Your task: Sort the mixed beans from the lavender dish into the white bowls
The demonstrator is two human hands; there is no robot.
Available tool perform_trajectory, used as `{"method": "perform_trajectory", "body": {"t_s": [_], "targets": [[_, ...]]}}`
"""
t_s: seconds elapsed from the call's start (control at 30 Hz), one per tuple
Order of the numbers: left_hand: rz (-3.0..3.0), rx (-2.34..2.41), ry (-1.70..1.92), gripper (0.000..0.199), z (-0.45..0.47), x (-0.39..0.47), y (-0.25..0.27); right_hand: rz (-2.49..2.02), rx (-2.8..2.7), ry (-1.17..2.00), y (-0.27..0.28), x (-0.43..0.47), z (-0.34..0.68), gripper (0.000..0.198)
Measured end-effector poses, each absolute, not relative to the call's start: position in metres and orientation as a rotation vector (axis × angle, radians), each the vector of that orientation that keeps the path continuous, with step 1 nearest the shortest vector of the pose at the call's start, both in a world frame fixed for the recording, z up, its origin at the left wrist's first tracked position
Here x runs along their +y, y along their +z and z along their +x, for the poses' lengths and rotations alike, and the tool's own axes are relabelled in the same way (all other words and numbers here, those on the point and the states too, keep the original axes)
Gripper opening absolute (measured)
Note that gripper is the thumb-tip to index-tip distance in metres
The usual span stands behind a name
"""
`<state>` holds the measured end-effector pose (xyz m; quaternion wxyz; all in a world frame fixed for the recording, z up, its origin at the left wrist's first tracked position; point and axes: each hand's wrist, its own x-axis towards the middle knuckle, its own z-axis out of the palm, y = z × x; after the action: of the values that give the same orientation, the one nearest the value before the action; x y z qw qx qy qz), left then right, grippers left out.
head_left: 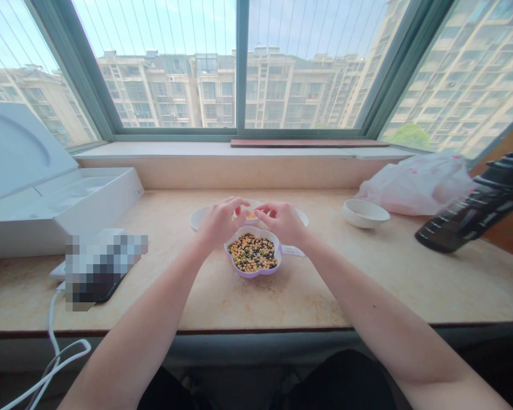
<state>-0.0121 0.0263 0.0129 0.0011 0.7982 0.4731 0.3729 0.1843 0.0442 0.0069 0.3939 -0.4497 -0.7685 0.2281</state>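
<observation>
The left hand [223, 222] curled, its grip impossible to tell, the flower-shaped dish [256, 275] of mixed beans [253, 252] stood centrally on the worktop [209, 304], seemingly for easy reach, and the right hand [283, 221] curled too, its grip unclear.

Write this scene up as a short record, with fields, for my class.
hands: left hand and right hand near the central white bowl; grip contents unclear
nearest the person: lobed purple bowl of yellow, black and green beans
right: small white bowl, plastic bag, dark bottle
left: open white box
beyond: window
</observation>
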Motion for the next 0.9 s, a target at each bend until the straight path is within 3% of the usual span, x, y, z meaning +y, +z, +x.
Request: {"method": "perform_trajectory", "body": {"t_s": [0.1, 0.43, 0.9], "targets": [[2.496, 1.628, 0.904, 0.023, -0.017, 0.028, 0.015, -1.253, -2.001, 0.302, 0.007, 0.056, 0.183, 0.021], [2.76, 1.319, 0.334, 0.02, -0.008, 0.018, 0.008, -1.322, -2.131, 0.116, -0.003, 0.082, 0.186, 0.029], [2.803, 1.182, 0.303, 0.007, 0.004, 0.017, -0.005, -1.229, -2.13, 0.23, 0.006, 0.049, 0.198, 0.025]]}}
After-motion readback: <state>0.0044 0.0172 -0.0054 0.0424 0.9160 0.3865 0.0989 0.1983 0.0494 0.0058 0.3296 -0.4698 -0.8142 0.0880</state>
